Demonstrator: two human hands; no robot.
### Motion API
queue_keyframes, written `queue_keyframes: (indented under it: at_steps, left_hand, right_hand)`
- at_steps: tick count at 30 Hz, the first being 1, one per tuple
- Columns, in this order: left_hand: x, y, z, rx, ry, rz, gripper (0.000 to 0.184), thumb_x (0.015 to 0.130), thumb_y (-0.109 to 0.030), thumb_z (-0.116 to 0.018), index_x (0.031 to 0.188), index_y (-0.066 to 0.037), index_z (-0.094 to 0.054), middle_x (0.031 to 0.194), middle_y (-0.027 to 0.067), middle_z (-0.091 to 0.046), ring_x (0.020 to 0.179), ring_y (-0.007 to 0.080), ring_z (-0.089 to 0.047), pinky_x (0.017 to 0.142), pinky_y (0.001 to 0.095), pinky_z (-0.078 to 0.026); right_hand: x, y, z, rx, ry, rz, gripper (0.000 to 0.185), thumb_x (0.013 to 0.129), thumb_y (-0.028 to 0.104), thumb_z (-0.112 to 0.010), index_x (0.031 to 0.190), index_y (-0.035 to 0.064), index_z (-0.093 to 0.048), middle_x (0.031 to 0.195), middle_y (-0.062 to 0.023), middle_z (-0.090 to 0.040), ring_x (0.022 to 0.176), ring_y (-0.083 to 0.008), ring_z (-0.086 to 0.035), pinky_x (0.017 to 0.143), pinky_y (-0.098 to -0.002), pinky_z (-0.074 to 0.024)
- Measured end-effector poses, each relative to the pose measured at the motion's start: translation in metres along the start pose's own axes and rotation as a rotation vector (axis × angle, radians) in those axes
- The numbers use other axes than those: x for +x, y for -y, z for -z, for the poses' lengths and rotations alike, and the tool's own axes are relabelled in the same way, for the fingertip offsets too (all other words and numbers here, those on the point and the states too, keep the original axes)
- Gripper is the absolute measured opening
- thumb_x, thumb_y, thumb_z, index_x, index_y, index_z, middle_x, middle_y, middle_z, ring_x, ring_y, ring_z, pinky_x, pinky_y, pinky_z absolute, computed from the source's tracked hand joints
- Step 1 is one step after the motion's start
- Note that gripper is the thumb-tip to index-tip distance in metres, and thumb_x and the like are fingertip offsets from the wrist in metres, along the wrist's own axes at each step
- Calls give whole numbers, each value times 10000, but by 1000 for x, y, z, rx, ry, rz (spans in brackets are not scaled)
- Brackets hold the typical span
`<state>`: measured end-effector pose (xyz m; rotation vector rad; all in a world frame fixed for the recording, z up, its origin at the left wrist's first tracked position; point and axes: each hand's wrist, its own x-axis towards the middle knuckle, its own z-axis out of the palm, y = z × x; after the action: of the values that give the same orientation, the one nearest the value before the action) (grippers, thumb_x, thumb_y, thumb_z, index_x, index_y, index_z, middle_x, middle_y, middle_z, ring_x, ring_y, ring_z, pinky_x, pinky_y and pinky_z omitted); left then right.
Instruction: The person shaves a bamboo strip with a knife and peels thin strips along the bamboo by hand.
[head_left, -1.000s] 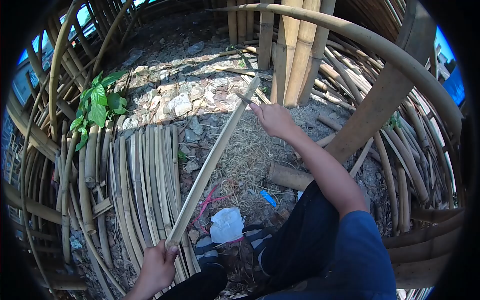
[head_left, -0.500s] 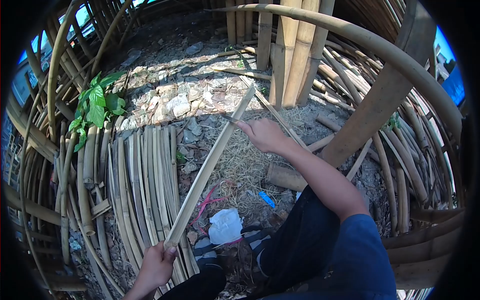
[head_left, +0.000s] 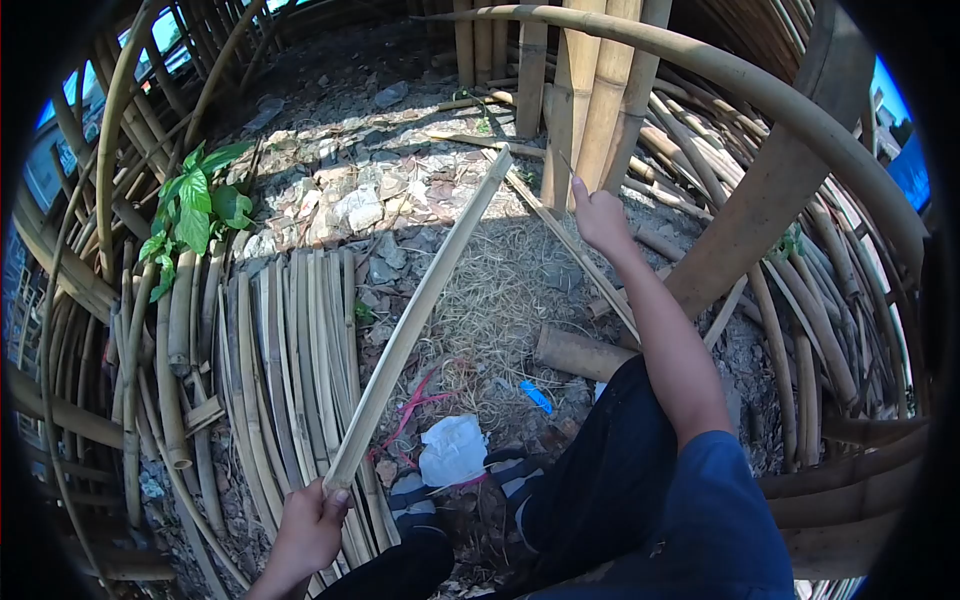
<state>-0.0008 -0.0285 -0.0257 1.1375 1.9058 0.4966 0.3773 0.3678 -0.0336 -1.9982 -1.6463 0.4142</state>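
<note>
A long, pale bamboo strip slants up and away from my left hand, whose fingers are closed round its lower end. Its far end stands free over the sunlit stones. To the right of that end, my right hand is closed on a thin knife, the blade pointing up and apart from the strip. The knife's handle is hidden in my fist. Under the strip, on the left, lies a row of split bamboo strips.
Bamboo poles stand upright ahead, and a thick slanted post is at the right. Thin shavings, a bamboo piece, a white scrap, pink string and a blue object lie on the ground. A leafy plant grows at left.
My right hand first came down along the strip with the knife, then swung up and right, off the strip. A thin bamboo piece behind the strip now leans down toward my right knee.
</note>
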Motion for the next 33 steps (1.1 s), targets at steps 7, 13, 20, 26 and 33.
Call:
queue_keyframes:
  at_steps: [7, 13, 20, 26, 33]
  left_hand:
    - [12, -2, -5, 58, -7, -19, 256, 1024, -182, -544, 933, 47, -615, 638, 146, -564, 590, 238, -556, 613, 397, -446]
    - [15, -13, -6, 51, -19, -52, 252, 1054, -172, -500, 895, 1, -591, 657, -6, -500, 592, 88, -442, 561, 287, -389]
    - [33, 18, -5, 6, -97, -47, 245, 1007, -159, -553, 898, 47, -625, 626, 112, -575, 586, 197, -548, 596, 383, -445]
    - [46, 7, -12, 12, -106, 53, 242, 1003, -157, -563, 896, 52, -623, 622, 97, -573, 583, 176, -534, 582, 366, -435]
    - [60, 1, -22, 22, -61, 76, 237, 1013, -151, -548, 885, 38, -612, 629, 48, -541, 587, 140, -489, 575, 343, -417]
  right_hand:
    - [-82, 61, -2, -19, 74, 445, 692, 1005, 550, -460, 843, -91, -666, 755, -291, -663, 771, -444, -676, 751, -509, -528]
    - [-113, 69, 14, -93, -181, 827, 538, 930, 484, -660, 770, -28, -620, 629, -208, -638, 580, -373, -664, 540, -455, -517]
    - [-101, 34, 61, 119, 97, 852, 614, 866, 471, -749, 1092, -75, -584, 710, -206, -649, 588, -337, -640, 584, -429, -520]
    - [-91, -49, 52, 1113, 882, 227, 612, 1082, 504, -305, 1315, -20, -520, 681, -21, -514, 575, -118, -487, 557, -265, -437]
    - [-93, -106, -20, 1268, 583, 10, 402, 1060, 341, -511, 1213, -18, -603, 833, -30, -604, 733, -129, -587, 671, -295, -517]
